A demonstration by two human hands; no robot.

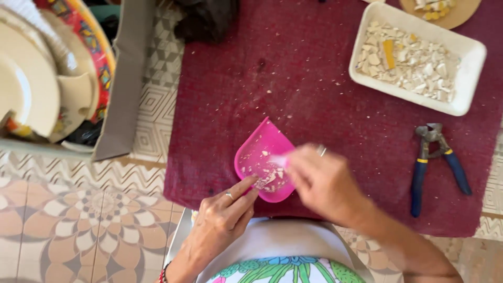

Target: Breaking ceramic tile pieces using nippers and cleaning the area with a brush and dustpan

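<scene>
Your left hand [222, 217] steadies the pink scoop [263, 160] at its near edge, index finger stretched onto the rim, the rest of the hand loosely curled and gripping nothing. The scoop lies flat on the red cloth [314, 105], just ahead of your lap, with a small heap of pale chips [270, 175] in its near half.

Your right hand [322, 181] is blurred. It seems pinched on something small and pale over the scoop, but you cannot tell what, nor how tightly.

To do this well: keep the left finger pressing the rim down so the scoop does not skid on the cloth. Sweep in short strokes toward the scoop's closed end. Keep the chips low; they look sharp and light, and would scatter easily.

Around: white tray [419, 57] of broken tile bits at far right, well apart. Blue-handled nippers [435, 162] lie right of the hand, near enough for your forearm to catch. Loose crumbs dot the cloth. Box of broken plates [52, 78] sits at left on the patterned floor [78, 225], clear of the work.
</scene>
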